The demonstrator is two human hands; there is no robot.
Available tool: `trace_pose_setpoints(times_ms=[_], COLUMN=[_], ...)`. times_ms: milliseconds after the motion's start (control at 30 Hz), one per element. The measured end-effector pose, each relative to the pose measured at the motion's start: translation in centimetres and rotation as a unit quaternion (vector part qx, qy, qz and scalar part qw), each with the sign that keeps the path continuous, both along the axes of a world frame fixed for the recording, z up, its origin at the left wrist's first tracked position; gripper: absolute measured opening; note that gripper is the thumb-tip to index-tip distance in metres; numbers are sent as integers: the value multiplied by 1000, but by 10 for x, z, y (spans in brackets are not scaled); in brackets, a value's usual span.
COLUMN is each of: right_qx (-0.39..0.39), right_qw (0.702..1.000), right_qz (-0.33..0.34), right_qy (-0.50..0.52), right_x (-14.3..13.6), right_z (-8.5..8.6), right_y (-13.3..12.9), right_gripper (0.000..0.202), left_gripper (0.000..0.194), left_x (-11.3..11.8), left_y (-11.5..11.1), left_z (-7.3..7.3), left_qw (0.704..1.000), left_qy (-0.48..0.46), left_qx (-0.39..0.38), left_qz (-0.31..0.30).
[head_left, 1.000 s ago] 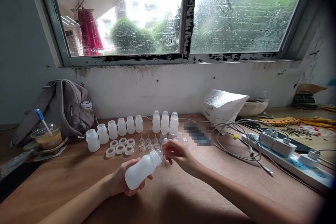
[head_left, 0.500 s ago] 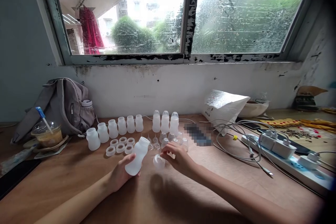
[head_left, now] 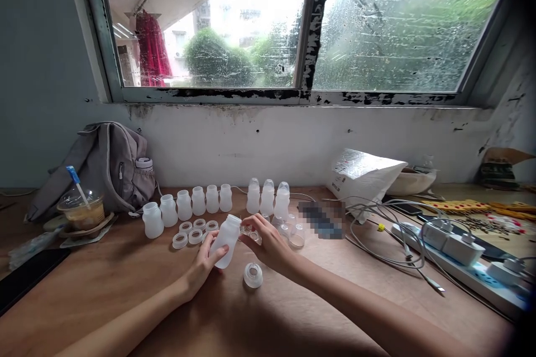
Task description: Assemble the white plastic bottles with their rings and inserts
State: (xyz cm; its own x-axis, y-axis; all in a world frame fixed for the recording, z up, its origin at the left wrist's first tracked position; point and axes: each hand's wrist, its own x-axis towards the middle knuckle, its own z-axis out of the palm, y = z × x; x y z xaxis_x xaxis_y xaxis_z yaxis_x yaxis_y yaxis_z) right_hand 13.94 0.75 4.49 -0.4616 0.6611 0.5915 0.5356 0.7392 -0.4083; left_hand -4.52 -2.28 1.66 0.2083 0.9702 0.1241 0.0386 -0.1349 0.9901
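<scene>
My left hand (head_left: 207,259) is wrapped round a frosted baby bottle (head_left: 226,245), open-topped and tilted slightly right above the table. Close to its neck is my right hand (head_left: 268,242), thumb and fingers apart around small clear pieces behind; whether it touches them I cannot tell. A round translucent bottle-top piece (head_left: 253,276) lies on the table below my right hand. Left of the held bottle are several white collar rings (head_left: 195,236). Several open bottles (head_left: 184,205) stand in a row behind. Three capped bottles (head_left: 267,198) and several clear dome caps (head_left: 297,236) are beyond my right hand.
A lidded drink cup (head_left: 84,212) and a grey backpack (head_left: 104,167) are at the left. Tangled white cables (head_left: 377,237) and a power strip (head_left: 464,268) occupy the right side. A white bag (head_left: 364,173) stands at the back.
My right hand has moved away from the bottle-top piece, up and left toward the held bottle's neck. The left hand has turned the bottle slightly more upright.
</scene>
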Motion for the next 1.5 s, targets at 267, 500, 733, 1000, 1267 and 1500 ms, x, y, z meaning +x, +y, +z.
trace_pose_setpoints(times_ms=[267,500,733,1000,1267,1500], right_qx=[-61,-32,133,124,100,92], right_qw=[998,997,956,910,913,973], right_qz=[-5,0,-136,-182,-208,-112], right_qy=[18,-66,-223,-351,-336,-180], right_x=[-16,-13,-15,-36,-39,-38], right_z=[28,51,59,39,29,22], right_y=[19,47,90,137,152,80], right_gripper=[26,11,13,21,16,28], left_gripper=[39,59,49,59,41,33], left_x=[-3,-2,11,27,25,-11], left_y=[9,31,27,13,10,10], left_z=[0,3,-7,-18,-17,-21], left_qw=[996,997,983,931,913,902], left_qy=[4,8,112,314,349,356], left_qx=[70,66,96,182,210,238], left_qz=[52,43,111,-50,-19,56])
